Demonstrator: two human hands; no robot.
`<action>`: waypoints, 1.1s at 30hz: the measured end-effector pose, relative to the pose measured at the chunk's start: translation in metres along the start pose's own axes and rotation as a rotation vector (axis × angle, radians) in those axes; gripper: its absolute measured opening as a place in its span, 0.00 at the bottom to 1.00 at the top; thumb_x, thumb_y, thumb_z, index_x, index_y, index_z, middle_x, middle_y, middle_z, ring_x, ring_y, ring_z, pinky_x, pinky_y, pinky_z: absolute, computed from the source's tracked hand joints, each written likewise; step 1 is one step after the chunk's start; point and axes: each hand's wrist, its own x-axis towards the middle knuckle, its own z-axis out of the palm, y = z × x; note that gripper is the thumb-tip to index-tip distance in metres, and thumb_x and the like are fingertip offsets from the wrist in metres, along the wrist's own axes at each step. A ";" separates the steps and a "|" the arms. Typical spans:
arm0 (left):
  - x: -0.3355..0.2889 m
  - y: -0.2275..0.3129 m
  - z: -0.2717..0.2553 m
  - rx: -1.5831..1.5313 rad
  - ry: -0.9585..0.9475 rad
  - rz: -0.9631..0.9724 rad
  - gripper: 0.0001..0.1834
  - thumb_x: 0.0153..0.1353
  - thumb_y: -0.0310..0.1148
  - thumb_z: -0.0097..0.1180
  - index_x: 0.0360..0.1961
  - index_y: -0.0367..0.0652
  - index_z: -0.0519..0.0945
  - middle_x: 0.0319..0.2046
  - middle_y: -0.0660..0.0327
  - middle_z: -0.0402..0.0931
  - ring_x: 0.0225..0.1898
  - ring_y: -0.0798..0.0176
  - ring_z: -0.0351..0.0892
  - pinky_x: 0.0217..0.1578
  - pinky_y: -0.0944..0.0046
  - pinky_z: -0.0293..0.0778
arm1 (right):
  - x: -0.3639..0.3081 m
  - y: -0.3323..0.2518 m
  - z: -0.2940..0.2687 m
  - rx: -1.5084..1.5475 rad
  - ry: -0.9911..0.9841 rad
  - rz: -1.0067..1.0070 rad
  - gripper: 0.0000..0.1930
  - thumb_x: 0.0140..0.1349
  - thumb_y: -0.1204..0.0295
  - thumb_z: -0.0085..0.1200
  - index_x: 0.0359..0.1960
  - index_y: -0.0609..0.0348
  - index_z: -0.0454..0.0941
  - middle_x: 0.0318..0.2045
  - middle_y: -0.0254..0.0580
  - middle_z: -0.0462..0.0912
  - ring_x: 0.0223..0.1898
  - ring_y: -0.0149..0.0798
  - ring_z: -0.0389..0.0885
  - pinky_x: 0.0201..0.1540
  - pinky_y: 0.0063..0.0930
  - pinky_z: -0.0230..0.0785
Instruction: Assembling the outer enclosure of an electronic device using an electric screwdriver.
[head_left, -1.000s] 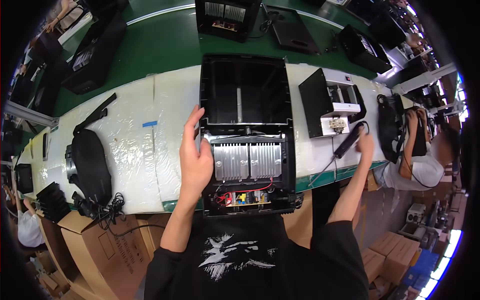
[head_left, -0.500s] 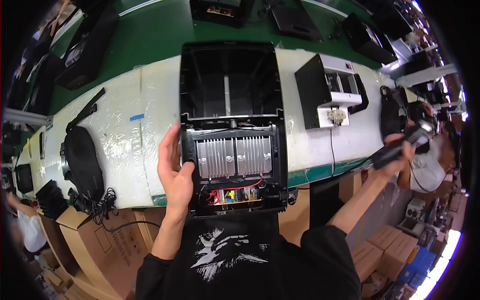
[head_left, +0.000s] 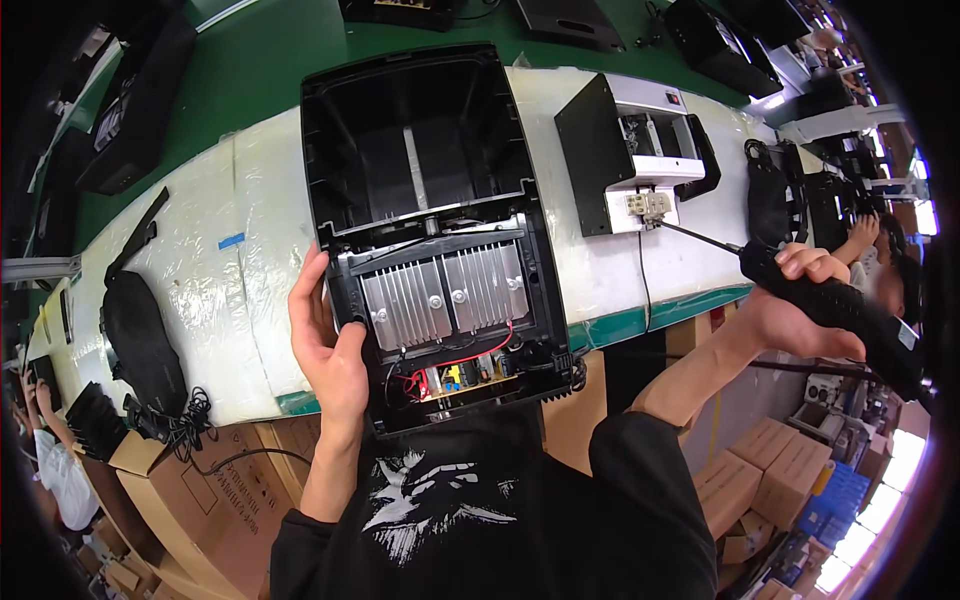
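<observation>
A black plastic housing (head_left: 410, 125), its inside showing, lies tilted on the near edge of the padded bench in front of me. Two finned metal heat sinks (head_left: 445, 298) sit in its lower half, with a circuit board (head_left: 470, 376) and a red wire below them. My left hand (head_left: 335, 368) grips the housing's left side, thumb on the rim. To the right, my right hand (head_left: 785, 315) is wrapped round a black electric screwdriver (head_left: 878, 335). Its long thin bit reaches the metal outlet of a white and black screw feeder (head_left: 640, 172).
White plastic-wrapped padding (head_left: 265, 300) covers the near bench, beside a green surface (head_left: 280, 85). On the left rests a black rounded case (head_left: 145, 335) with a cable. Cardboard boxes (head_left: 225, 490) stand below. Co-workers are at the far right (head_left: 862, 238) and left (head_left: 62, 480).
The screwdriver has swung from pointing up and right to pointing left, its bit now at the screw feeder's outlet. My view has shifted, and the housing appears further left and more tilted.
</observation>
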 end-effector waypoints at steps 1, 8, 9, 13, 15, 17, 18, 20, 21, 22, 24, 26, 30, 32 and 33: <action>0.000 0.000 0.000 0.029 0.007 0.007 0.38 0.39 0.10 0.36 0.58 0.32 0.63 0.64 0.48 0.56 0.67 0.54 0.53 0.66 0.59 0.48 | -0.001 0.002 0.001 0.011 -0.003 -0.001 0.47 0.48 0.22 0.29 0.26 0.64 0.70 0.19 0.43 0.69 0.21 0.38 0.68 0.31 0.30 0.63; 0.003 -0.001 0.002 0.019 0.035 -0.024 0.38 0.38 0.09 0.36 0.58 0.32 0.63 0.64 0.48 0.56 0.67 0.53 0.54 0.67 0.57 0.48 | 0.011 0.016 0.009 0.096 -0.124 0.082 0.44 0.48 0.23 0.31 0.25 0.61 0.69 0.21 0.39 0.69 0.22 0.33 0.68 0.29 0.29 0.61; 0.005 0.000 0.003 0.019 0.033 -0.031 0.38 0.38 0.09 0.36 0.58 0.32 0.63 0.64 0.48 0.56 0.67 0.53 0.54 0.67 0.57 0.48 | 0.027 0.022 0.003 0.090 -0.309 0.149 0.43 0.49 0.24 0.32 0.27 0.61 0.69 0.22 0.38 0.67 0.21 0.33 0.67 0.28 0.29 0.60; 0.015 0.004 0.008 -0.016 -0.006 -0.004 0.37 0.38 0.10 0.36 0.58 0.31 0.63 0.63 0.47 0.57 0.66 0.53 0.55 0.66 0.58 0.49 | 0.064 0.048 0.056 -0.113 -0.118 0.380 0.32 0.61 0.41 0.37 0.29 0.65 0.69 0.21 0.39 0.70 0.21 0.35 0.68 0.28 0.28 0.60; 0.014 0.002 0.005 -0.053 -0.014 -0.005 0.37 0.39 0.10 0.36 0.58 0.31 0.63 0.63 0.47 0.58 0.66 0.52 0.56 0.66 0.59 0.50 | 0.080 0.061 0.077 -0.135 -0.104 0.454 0.27 0.64 0.48 0.39 0.28 0.65 0.69 0.20 0.42 0.72 0.18 0.36 0.68 0.25 0.27 0.61; 0.016 -0.002 0.001 -0.090 -0.034 0.019 0.36 0.39 0.10 0.36 0.57 0.32 0.64 0.63 0.47 0.58 0.66 0.53 0.57 0.65 0.59 0.51 | 0.079 0.060 0.086 -0.239 -0.110 0.373 0.26 0.65 0.49 0.39 0.29 0.65 0.67 0.20 0.43 0.72 0.18 0.37 0.68 0.23 0.28 0.62; 0.014 -0.004 -0.003 -0.087 -0.028 0.027 0.36 0.39 0.11 0.36 0.57 0.32 0.65 0.63 0.48 0.58 0.65 0.53 0.57 0.65 0.59 0.51 | 0.074 0.059 0.091 -0.270 -0.113 0.370 0.26 0.65 0.49 0.39 0.29 0.65 0.67 0.19 0.44 0.72 0.18 0.38 0.68 0.23 0.29 0.62; 0.012 -0.007 -0.008 -0.137 -0.044 0.046 0.35 0.40 0.11 0.37 0.56 0.34 0.66 0.63 0.48 0.59 0.64 0.54 0.59 0.64 0.59 0.54 | 0.057 0.045 0.083 -0.257 -0.058 0.374 0.25 0.64 0.47 0.38 0.34 0.62 0.67 0.21 0.43 0.71 0.19 0.38 0.68 0.24 0.30 0.62; 0.012 -0.013 -0.010 -0.125 -0.046 0.069 0.35 0.40 0.11 0.37 0.56 0.34 0.66 0.63 0.48 0.59 0.64 0.54 0.59 0.63 0.59 0.55 | 0.049 0.040 0.075 -0.194 -0.072 0.373 0.25 0.64 0.47 0.39 0.33 0.61 0.66 0.20 0.44 0.72 0.17 0.37 0.69 0.21 0.29 0.63; 0.012 -0.018 -0.012 -0.110 -0.052 0.091 0.35 0.40 0.12 0.37 0.56 0.35 0.67 0.62 0.48 0.59 0.64 0.54 0.60 0.63 0.59 0.55 | 0.041 0.032 0.071 -0.132 -0.080 0.375 0.25 0.64 0.46 0.41 0.31 0.60 0.64 0.19 0.44 0.72 0.15 0.37 0.69 0.18 0.29 0.63; 0.013 -0.017 -0.014 -0.100 -0.053 0.062 0.35 0.40 0.12 0.37 0.56 0.35 0.67 0.62 0.48 0.59 0.64 0.54 0.59 0.62 0.59 0.56 | 0.030 -0.003 0.065 -0.029 -0.125 0.429 0.29 0.62 0.41 0.38 0.29 0.60 0.67 0.19 0.40 0.71 0.17 0.34 0.69 0.23 0.28 0.63; 0.011 -0.015 -0.017 -0.141 -0.035 0.068 0.35 0.40 0.12 0.37 0.56 0.36 0.67 0.62 0.47 0.59 0.64 0.53 0.59 0.63 0.59 0.55 | 0.017 -0.043 0.076 0.126 -0.299 0.395 0.29 0.61 0.41 0.40 0.25 0.58 0.68 0.19 0.37 0.71 0.19 0.33 0.69 0.28 0.27 0.62; 0.013 -0.015 -0.017 -0.054 -0.061 0.092 0.34 0.41 0.11 0.37 0.56 0.35 0.67 0.63 0.47 0.58 0.64 0.53 0.59 0.63 0.58 0.55 | 0.031 -0.130 0.018 0.297 -0.442 0.017 0.27 0.47 0.41 0.60 0.22 0.54 0.69 0.22 0.27 0.71 0.16 0.24 0.67 0.22 0.16 0.60; 0.012 -0.011 -0.012 -0.055 -0.075 0.082 0.34 0.41 0.11 0.38 0.56 0.34 0.66 0.63 0.47 0.58 0.64 0.53 0.59 0.63 0.58 0.56 | 0.012 -0.163 0.015 0.453 -0.394 -0.038 0.24 0.47 0.46 0.62 0.21 0.52 0.67 0.21 0.26 0.70 0.16 0.22 0.67 0.21 0.14 0.60; 0.012 -0.010 -0.009 -0.081 -0.084 0.069 0.34 0.41 0.11 0.38 0.56 0.34 0.66 0.63 0.47 0.58 0.64 0.53 0.60 0.63 0.58 0.56 | 0.000 -0.178 0.018 0.619 -0.351 -0.104 0.22 0.47 0.51 0.65 0.19 0.51 0.66 0.20 0.24 0.69 0.15 0.20 0.66 0.20 0.13 0.60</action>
